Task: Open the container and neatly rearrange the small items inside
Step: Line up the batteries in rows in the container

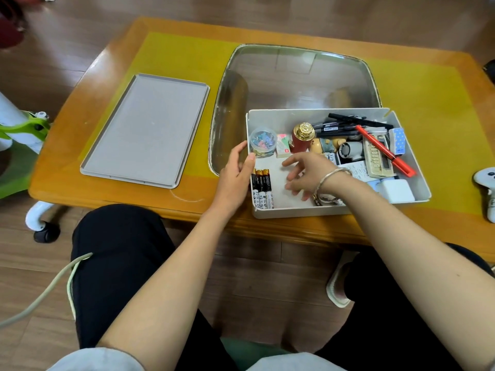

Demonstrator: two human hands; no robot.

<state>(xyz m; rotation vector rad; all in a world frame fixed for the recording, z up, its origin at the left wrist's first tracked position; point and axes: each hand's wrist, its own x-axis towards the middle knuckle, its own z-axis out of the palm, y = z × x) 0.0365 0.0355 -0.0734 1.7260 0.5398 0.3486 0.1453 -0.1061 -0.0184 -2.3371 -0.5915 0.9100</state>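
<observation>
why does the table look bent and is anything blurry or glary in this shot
Head view: the wide-angle lens bows the table edge and the white container; the glass inset carries soft reflections; the right hand has slightly motion-smeared fingers, while the batteries and the grey lid stay sharp.

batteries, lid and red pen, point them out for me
batteries point(262, 188), head view, on the middle battery's body
lid point(146, 129), head view, on its flat centre
red pen point(385, 151), head view, on mid barrel
</observation>
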